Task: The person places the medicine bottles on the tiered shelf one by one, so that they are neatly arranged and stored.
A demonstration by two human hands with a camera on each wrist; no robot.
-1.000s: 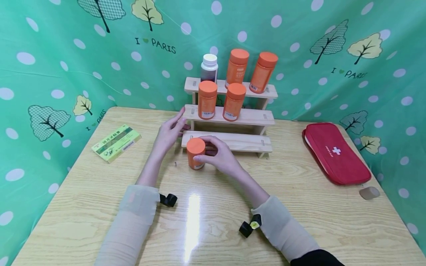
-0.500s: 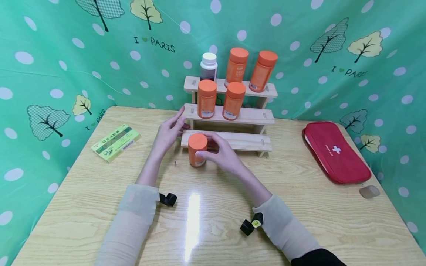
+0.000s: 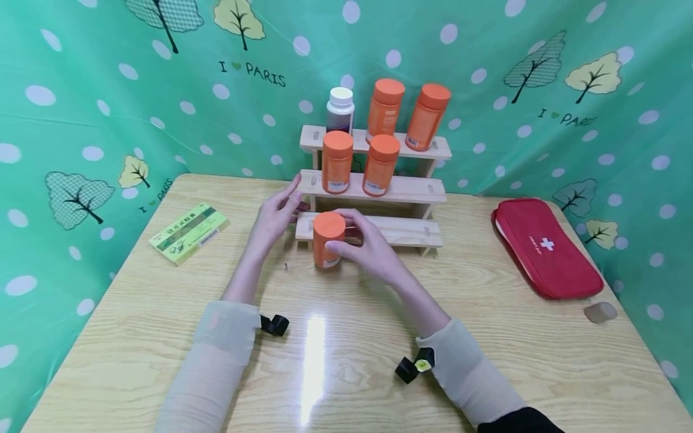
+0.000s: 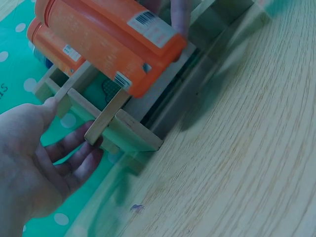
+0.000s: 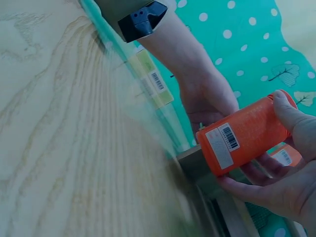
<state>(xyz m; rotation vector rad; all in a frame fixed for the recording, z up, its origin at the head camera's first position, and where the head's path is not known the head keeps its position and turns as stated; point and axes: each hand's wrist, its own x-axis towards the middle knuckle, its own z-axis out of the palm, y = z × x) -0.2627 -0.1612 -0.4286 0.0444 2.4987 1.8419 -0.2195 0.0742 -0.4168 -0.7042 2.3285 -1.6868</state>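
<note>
My right hand [image 3: 375, 251] holds an orange pill bottle [image 3: 322, 248] around its side, just in front of the bottom step of a three-tier wooden rack [image 3: 403, 230]. The right wrist view shows this bottle [image 5: 252, 132] with its barcode label, thumb on one side and fingers on the other. At the rack's left end, my left hand [image 3: 271, 221] grips the ends of the planks; in the left wrist view its thumb and curled fingers touch the wood. Two orange bottles [image 3: 338, 161] stand on the middle step. On the top step are a white-capped bottle [image 3: 340, 109] and two orange bottles [image 3: 385, 109].
A green-yellow medicine box [image 3: 189, 233] lies on the table's left side. To the right lie a red first-aid pouch [image 3: 547, 249] and a small greyish cylindrical object [image 3: 601, 313]. A green patterned cloth [image 3: 216, 120] hangs behind the table.
My right hand has carried the orange pill bottle a little rightward and up toward the bottom step. My left hand stays at the rack's left end.
</note>
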